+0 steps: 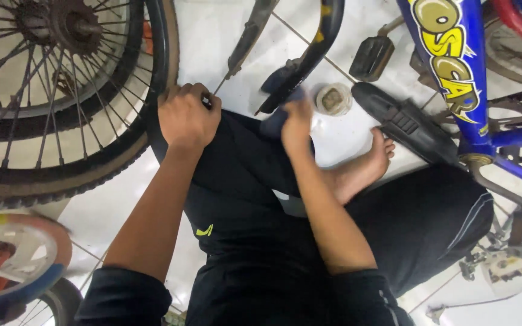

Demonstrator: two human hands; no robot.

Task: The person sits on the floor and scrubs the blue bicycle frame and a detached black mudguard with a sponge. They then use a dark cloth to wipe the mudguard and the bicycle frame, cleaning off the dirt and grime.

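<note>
Head view is looking down on a person sitting on a white tiled floor [122, 211] among bicycle parts. Their left hand [186, 116] is closing tightly over the edge of a black tyre [155, 60] where it is leaning against the raised knee, fingers curling over the rubber. Just beyond those knuckles, a thin metal stay of a dark mudguard [250, 36] is reaching down almost to the fingertips. Outward from that grip, a spoked wheel [49, 90] with a worn tan-sided tyre is lying flat.

Their right hand [297, 121] is pinching a dark blue cloth [282, 81] and pressing it against a curved black part [312, 42] that is arching away from the palm. Just past that hand a small round tin [334, 99] is sitting open on the tiles, with a black saddle [403, 124] and a bare foot [377, 158] beyond it, and a blue bicycle frame [454, 66] standing further off to that side. A loose pedal [371, 57] is resting above the tin.

To wipe well, I judge the left hand should be keeping the tyre braced firmly on the knee, while the right is folding the cloth around the curve rather than rubbing one face only, working in short overlapping strokes close to the tin.
</note>
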